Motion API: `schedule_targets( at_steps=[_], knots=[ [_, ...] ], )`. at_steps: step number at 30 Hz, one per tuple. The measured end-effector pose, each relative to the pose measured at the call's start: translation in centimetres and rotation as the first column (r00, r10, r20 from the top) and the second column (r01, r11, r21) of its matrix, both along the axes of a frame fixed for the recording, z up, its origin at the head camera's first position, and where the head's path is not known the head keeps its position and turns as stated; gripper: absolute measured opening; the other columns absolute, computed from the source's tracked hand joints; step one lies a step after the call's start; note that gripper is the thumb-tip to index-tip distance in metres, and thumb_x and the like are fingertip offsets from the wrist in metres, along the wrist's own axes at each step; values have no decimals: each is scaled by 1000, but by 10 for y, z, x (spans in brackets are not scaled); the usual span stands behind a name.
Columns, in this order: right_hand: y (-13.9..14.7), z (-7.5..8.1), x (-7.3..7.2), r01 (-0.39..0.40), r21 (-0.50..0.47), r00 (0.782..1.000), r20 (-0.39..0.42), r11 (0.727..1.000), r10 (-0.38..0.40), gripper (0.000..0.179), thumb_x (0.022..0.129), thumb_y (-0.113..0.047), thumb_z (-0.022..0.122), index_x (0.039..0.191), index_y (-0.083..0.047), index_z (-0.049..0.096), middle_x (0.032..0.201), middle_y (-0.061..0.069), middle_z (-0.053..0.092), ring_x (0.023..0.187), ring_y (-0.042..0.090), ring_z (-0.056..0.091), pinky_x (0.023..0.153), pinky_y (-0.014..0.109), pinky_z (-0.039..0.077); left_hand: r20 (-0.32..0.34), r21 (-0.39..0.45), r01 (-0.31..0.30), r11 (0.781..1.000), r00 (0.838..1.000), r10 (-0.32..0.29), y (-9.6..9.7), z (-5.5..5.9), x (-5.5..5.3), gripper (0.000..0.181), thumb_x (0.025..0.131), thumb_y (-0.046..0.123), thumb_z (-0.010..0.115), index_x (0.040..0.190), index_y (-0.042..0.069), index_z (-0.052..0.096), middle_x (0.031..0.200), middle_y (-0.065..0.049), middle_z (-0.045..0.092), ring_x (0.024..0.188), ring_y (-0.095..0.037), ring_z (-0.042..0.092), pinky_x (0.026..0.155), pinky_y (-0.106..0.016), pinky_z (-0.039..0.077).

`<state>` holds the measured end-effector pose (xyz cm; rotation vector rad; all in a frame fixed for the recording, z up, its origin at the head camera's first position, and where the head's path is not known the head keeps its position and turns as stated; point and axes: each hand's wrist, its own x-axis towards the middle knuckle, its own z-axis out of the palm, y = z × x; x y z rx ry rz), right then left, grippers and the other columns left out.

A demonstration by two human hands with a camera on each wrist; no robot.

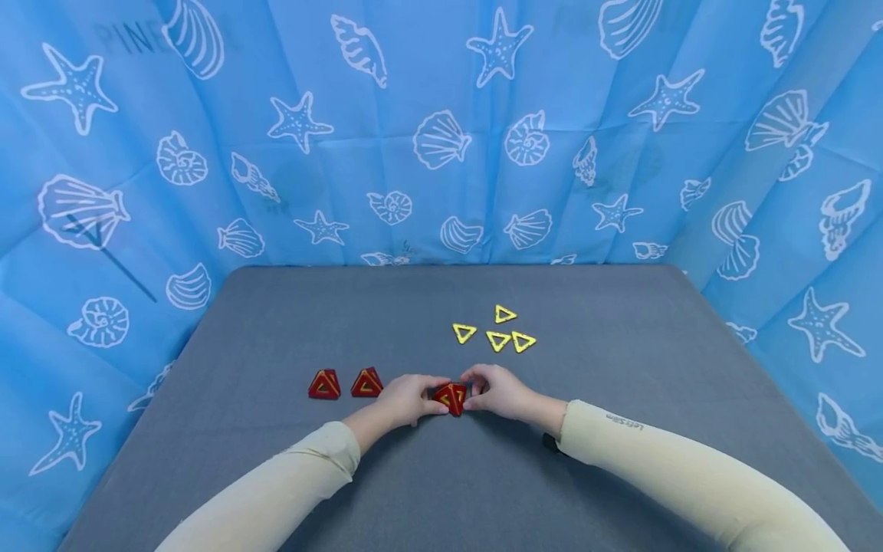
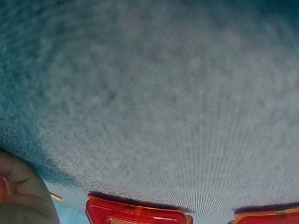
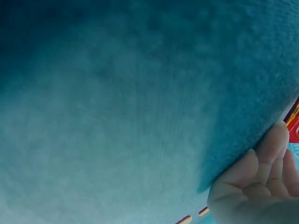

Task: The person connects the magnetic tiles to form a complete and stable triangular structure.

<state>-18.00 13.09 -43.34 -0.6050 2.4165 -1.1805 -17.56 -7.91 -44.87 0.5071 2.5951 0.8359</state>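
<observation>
In the head view, a red pyramid of triangular tiles with yellow outlines (image 1: 452, 398) stands on the table between both hands. My left hand (image 1: 402, 399) pinches its left side between thumb and fingers. From the right, my right hand (image 1: 506, 392) holds the other side with thumb and fingertips. The right wrist view catches a red corner of the pyramid (image 3: 294, 127) beyond the fingers of the right hand (image 3: 261, 182). Two similar red pyramids stand left of the left hand, one farther out (image 1: 324, 384) and one near the wrist (image 1: 367, 382).
Several yellow triangle frames lie beyond the hands, among them a left one (image 1: 464, 333) and a far one (image 1: 505, 313). Grey cloth covers the table (image 1: 290, 322). A blue curtain with shell prints (image 1: 386, 169) hangs behind and at both sides.
</observation>
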Motion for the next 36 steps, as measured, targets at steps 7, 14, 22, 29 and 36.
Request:
schedule_targets(
  at_steps=[7, 14, 22, 29, 36],
  knots=[
    [1, -4, -2, -4, 33, 999, -39, 999, 6, 27, 86, -6, 73, 110, 3, 64, 70, 0, 53, 59, 10, 46, 56, 26, 39, 5, 44, -29, 999, 1000, 29, 1, -3, 0, 53, 89, 31, 72, 137, 14, 57, 66, 2, 53, 46, -12, 50, 47, -27, 40],
    [1, -3, -1, 57, 71, 998, -27, 996, -55, 23, 85, -11, 75, 102, 1, 64, 69, 2, 53, 59, 12, 46, 55, 27, 39, -50, 53, -95, 994, 994, 97, 4, -5, 10, 46, 93, 28, 67, 133, 5, 60, 78, -2, 62, 63, -15, 60, 59, -31, 48],
    [0, -5, -1, 88, 41, 996, -6, 995, -88, 19, 85, -8, 75, 99, 3, 68, 65, -1, 54, 57, 10, 46, 54, 25, 38, -83, 7, -66, 998, 994, 66, 6, 1, 22, 57, 91, 40, 67, 131, -1, 59, 82, 0, 57, 69, -14, 53, 60, -29, 40],
    [-5, -4, 2, 147, 42, 989, -5, 988, -147, 11, 84, -6, 76, 88, 2, 70, 65, -1, 56, 58, 11, 48, 56, 26, 41, -141, -6, -108, 994, 984, 106, 13, -2, 24, 43, 88, 33, 72, 118, 2, 67, 69, 6, 51, 57, -6, 45, 53, -23, 35],
    [-6, -3, 3, 172, 62, 985, -20, 983, -171, 8, 84, -6, 76, 83, 0, 69, 67, -1, 59, 60, 11, 49, 57, 26, 42, -123, 4, -91, 996, 988, 91, 14, -1, 21, 45, 89, 31, 71, 122, 2, 65, 70, 6, 51, 57, -7, 44, 53, -24, 34]
  ],
)
